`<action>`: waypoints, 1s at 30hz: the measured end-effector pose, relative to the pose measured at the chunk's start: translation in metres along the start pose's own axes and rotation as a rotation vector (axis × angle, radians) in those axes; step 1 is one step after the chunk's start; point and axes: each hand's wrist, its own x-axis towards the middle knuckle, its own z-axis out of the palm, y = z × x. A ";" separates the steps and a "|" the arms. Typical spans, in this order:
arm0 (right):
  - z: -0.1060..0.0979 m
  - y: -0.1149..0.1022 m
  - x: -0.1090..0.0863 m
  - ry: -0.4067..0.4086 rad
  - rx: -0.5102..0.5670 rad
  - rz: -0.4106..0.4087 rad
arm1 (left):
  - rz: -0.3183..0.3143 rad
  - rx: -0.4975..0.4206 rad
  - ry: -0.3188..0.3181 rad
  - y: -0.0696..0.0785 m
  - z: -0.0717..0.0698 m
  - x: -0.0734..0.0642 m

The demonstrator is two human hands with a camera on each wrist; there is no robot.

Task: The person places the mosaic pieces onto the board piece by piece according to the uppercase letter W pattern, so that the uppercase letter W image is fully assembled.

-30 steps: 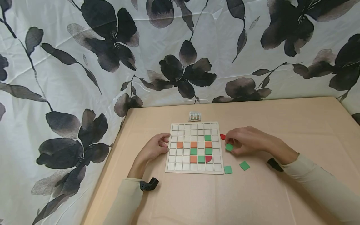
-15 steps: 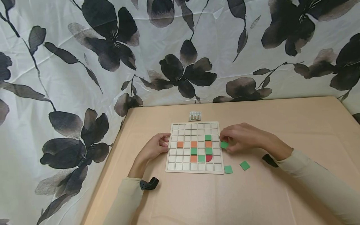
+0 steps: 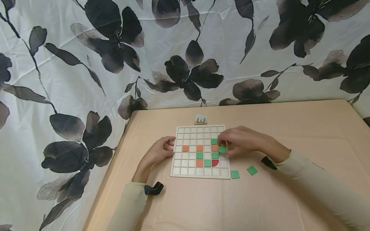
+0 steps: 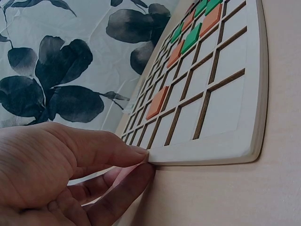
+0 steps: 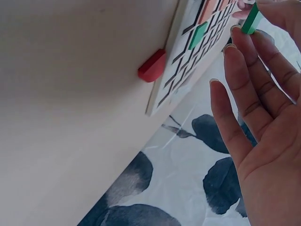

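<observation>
A white grid board (image 3: pixel 185 168) lies on the table with green and orange square tiles and one red rounded piece set in its cells. At its left edge, my left hand (image 3: pixel 157 150) pinches the rim between thumb and finger, seen closely in the left wrist view by the thumb (image 4: pixel 113 148). My right hand (image 3: pixel 242 140) holds a green square tile (image 3: pixel 222 149) between thumb and fingertips, over the right columns of the board. In the right wrist view that green tile (image 5: pixel 252 20) is tilted, with the other fingers spread loosely.
Two loose green tiles, one near the board's corner (image 3: pixel 235 174) and another farther right (image 3: pixel 252 170), lie on the table. A red piece (image 5: pixel 152 66) rests against the board's right side. Behind the board is a small patterned card (image 3: pixel 200 119); a floral cloth (image 3: pixel 185 19) hangs beyond.
My right hand has carried the green tile leftward from beside the board to over its right columns. My left hand has stayed at the left edge.
</observation>
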 end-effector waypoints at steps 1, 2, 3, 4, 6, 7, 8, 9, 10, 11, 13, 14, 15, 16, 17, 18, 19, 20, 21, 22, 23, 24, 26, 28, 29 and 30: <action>0.000 -0.001 0.001 -0.002 0.000 -0.005 | 0.000 0.000 0.000 0.000 0.000 0.000; 0.000 -0.002 0.003 -0.003 0.000 -0.011 | 0.000 0.002 -0.001 0.000 0.000 0.000; 0.000 -0.003 0.005 -0.003 0.000 -0.016 | 0.001 0.003 -0.001 0.001 0.000 0.000; 0.000 -0.004 0.006 -0.002 -0.002 -0.023 | 0.001 0.003 -0.001 0.001 0.000 0.000; 0.000 -0.006 0.009 -0.002 -0.006 -0.031 | 0.000 0.005 -0.003 0.001 0.001 0.000; 0.000 -0.007 0.010 -0.003 -0.008 -0.033 | 0.001 0.004 -0.004 0.001 0.001 0.000; 0.000 -0.007 0.012 -0.004 -0.006 -0.036 | 0.002 0.005 -0.005 0.001 0.001 0.000; 0.000 -0.008 0.013 -0.008 -0.008 -0.039 | 0.003 0.004 -0.005 0.001 0.001 0.000; 0.001 -0.009 0.015 -0.011 -0.009 -0.042 | 0.003 0.003 -0.005 0.001 0.001 0.000; 0.001 -0.010 0.016 -0.014 -0.009 -0.047 | 0.003 0.004 -0.004 0.001 0.001 0.000; 0.001 -0.011 0.019 -0.017 -0.012 -0.058 | 0.005 0.007 -0.003 0.001 0.001 0.000; 0.001 -0.012 0.021 -0.017 -0.011 -0.067 | 0.005 0.009 -0.004 0.001 0.001 0.000; 0.001 -0.013 0.022 -0.017 -0.013 -0.075 | 0.005 0.010 -0.004 0.001 0.001 0.000; 0.001 -0.014 0.024 -0.015 -0.013 -0.084 | 0.004 0.012 -0.004 0.001 0.001 -0.001; 0.001 -0.014 0.025 -0.014 -0.013 -0.095 | 0.003 0.012 -0.004 0.001 0.001 -0.001; 0.002 -0.014 0.026 -0.015 -0.014 -0.104 | 0.002 0.013 -0.004 0.001 0.001 -0.001; 0.002 -0.015 0.028 -0.016 -0.010 -0.111 | 0.001 0.011 -0.004 0.001 0.001 -0.001; 0.002 -0.015 0.030 -0.016 -0.005 -0.117 | 0.003 0.010 -0.003 0.001 0.001 -0.001; 0.002 -0.016 0.031 -0.017 -0.001 -0.123 | 0.003 0.008 -0.002 0.001 0.001 -0.001; 0.003 -0.016 0.032 -0.018 0.002 -0.128 | 0.003 0.007 -0.001 0.001 0.001 -0.001; 0.003 -0.017 0.034 -0.018 0.005 -0.132 | 0.004 0.007 -0.001 0.002 0.001 0.000; 0.004 -0.017 0.035 -0.018 0.006 -0.134 | 0.004 0.009 -0.001 0.002 0.001 0.000; 0.005 -0.018 0.038 -0.016 0.008 -0.141 | 0.004 0.012 0.000 0.001 0.001 0.000; 0.007 -0.019 0.041 -0.015 0.001 -0.148 | 0.001 0.016 -0.001 0.001 0.001 0.000; 0.008 -0.019 0.042 -0.014 0.000 -0.152 | 0.002 0.019 -0.001 0.001 0.001 0.000; 0.009 -0.020 0.043 -0.015 -0.002 -0.154 | 0.003 0.022 -0.001 0.001 0.001 0.000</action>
